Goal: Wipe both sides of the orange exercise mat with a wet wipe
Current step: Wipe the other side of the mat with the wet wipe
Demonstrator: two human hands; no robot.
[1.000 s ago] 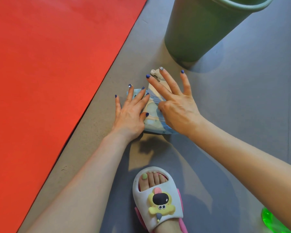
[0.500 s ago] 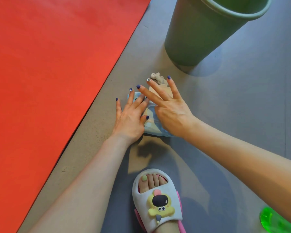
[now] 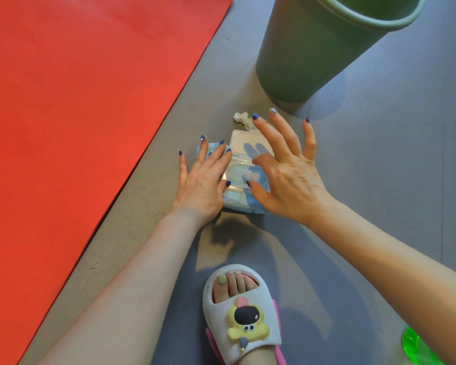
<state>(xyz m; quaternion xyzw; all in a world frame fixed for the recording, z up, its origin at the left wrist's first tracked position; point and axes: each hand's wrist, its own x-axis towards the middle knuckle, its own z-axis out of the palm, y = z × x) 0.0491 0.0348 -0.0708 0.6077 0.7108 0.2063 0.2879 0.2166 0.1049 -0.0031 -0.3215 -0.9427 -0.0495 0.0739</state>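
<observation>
Now: a wet wipe about to be drawn from the opened pack, mat waiting at nine o'clock.

Flat on the grey floor, the pale blue soft plastic wipe pack has its white flip lid thrown back toward twelve o'clock, and a tuft of white wet wipe peeps from the opening. The left hand, released and flat, pins the pack's nine-o'clock side. The right hand hovers spread over it, grip unclenched, thumb tip just beside the tuft, so this hand is nearer; the pull probably goes upward. The orange foam exercise mat lies apart, its long edge running from seven toward one o'clock. Only a partial dark letter shows on the pack; unreadable. A crumpled white scrap and a green plastic bin sit beyond.
</observation>
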